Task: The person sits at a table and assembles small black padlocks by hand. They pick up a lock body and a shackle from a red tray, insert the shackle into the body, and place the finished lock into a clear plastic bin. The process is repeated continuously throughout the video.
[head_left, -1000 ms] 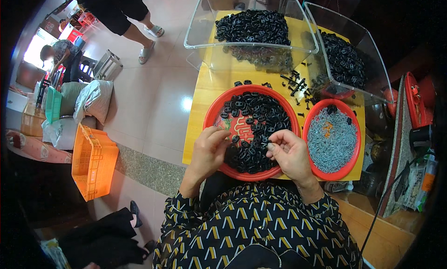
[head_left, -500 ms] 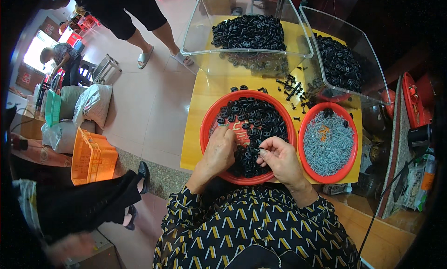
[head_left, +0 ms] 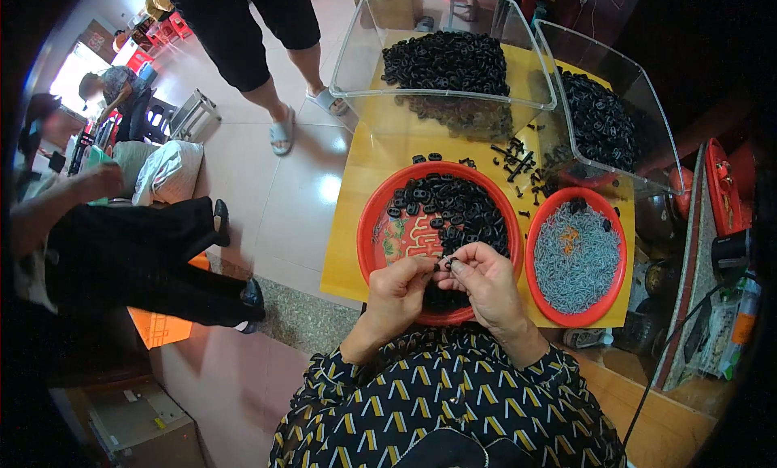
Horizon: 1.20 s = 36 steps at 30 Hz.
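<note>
Over the near part of a round red tray, both my hands meet at the fingertips. My left hand is closed, pinching a small black plastic piece. Close against it, my right hand is closed too, thumb and finger on a tiny item I cannot make out. Many black two-holed plastic pieces lie in the tray, mostly at its far and right sides; its patterned bottom shows at left. To the right, a smaller red tray is full of silvery screws.
Two clear bins of black pieces stand at the back of the yellow table. Loose black parts lie before them. At left are a walking person, an orange crate and white sacks. Another person stands beyond.
My left hand has moved right and nearer, from the tray's pieces to my right fingertips, now with a black piece. The person at left has stepped forward, covering much of the orange crate.
</note>
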Tool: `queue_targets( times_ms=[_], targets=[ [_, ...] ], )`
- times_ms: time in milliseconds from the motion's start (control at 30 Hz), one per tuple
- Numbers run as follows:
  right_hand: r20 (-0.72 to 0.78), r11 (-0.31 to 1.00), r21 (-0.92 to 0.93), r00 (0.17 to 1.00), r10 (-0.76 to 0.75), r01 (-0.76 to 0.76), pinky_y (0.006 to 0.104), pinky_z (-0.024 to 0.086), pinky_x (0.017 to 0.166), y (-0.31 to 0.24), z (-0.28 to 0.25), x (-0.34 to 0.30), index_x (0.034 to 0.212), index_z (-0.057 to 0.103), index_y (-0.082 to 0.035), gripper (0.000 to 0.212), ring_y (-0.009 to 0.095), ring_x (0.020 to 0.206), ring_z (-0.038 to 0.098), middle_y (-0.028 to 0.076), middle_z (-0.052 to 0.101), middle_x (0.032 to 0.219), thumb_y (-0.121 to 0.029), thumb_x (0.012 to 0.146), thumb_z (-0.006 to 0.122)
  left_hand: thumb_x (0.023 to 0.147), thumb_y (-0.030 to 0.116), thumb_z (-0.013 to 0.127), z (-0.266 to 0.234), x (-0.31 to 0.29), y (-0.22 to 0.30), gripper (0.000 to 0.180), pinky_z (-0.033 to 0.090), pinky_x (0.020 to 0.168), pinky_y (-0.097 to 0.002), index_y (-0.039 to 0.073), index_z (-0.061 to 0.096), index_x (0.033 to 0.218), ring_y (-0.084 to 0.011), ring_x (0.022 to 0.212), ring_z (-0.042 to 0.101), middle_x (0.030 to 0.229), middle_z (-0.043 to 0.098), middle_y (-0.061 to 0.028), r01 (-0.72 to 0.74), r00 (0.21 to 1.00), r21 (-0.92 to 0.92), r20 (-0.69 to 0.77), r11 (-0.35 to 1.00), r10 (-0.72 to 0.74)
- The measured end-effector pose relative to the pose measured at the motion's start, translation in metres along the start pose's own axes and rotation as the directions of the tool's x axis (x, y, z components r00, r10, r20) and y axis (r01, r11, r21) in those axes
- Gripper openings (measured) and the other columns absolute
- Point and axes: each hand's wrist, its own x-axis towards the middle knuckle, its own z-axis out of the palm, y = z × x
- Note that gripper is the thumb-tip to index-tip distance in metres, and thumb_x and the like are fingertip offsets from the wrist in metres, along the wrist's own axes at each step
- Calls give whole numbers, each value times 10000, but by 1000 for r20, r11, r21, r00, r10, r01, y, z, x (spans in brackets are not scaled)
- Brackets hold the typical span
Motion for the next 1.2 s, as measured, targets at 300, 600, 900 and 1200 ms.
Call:
queue_targets(
  times_ms=[300, 600, 900, 1200],
  targets=[
    [24, 994, -110, 1000, 5, -3, 232, 494, 633, -1, 3, -3, 910, 502, 26, 79, 116, 706, 572, 75, 574, 821, -20, 848, 485, 774, -19, 591, -9, 1, -4, 194, 464, 687, -226, -15, 553, 964, -93, 776, 564, 848, 590, -27, 358, 932, -488, 238, 796, -274],
    [26, 984, -174, 999, 26, -21, 228, 467, 572, -14, -2, -2, 891, 510, 3, 67, 97, 652, 556, 37, 561, 740, -39, 838, 508, 784, -7, 577, -12, -5, -16, 237, 444, 550, -208, 6, 529, 1016, -101, 622, 544, 776, 577, -43, 376, 926, -663, 259, 647, -273],
    [33, 911, -413, 999, 22, -6, 188, 441, 551, -22, 7, -7, 875, 552, -3, 83, 64, 626, 541, 7, 566, 743, -37, 802, 571, 792, 1, 584, -12, -6, -18, 302, 457, 546, -220, 5, 544, 1092, -116, 615, 558, 780, 605, -66, 385, 920, -737, 255, 556, -299],
    [-10, 905, -426, 1000, -11, 6, 184, 416, 536, -18, 7, -7, 827, 570, 1, 77, 29, 610, 497, -16, 562, 710, -51, 774, 593, 792, 28, 601, -12, -6, -13, 314, 456, 570, -207, 4, 554, 1102, -88, 624, 553, 753, 599, -40, 349, 937, -567, 215, 746, -274]
  ],
)
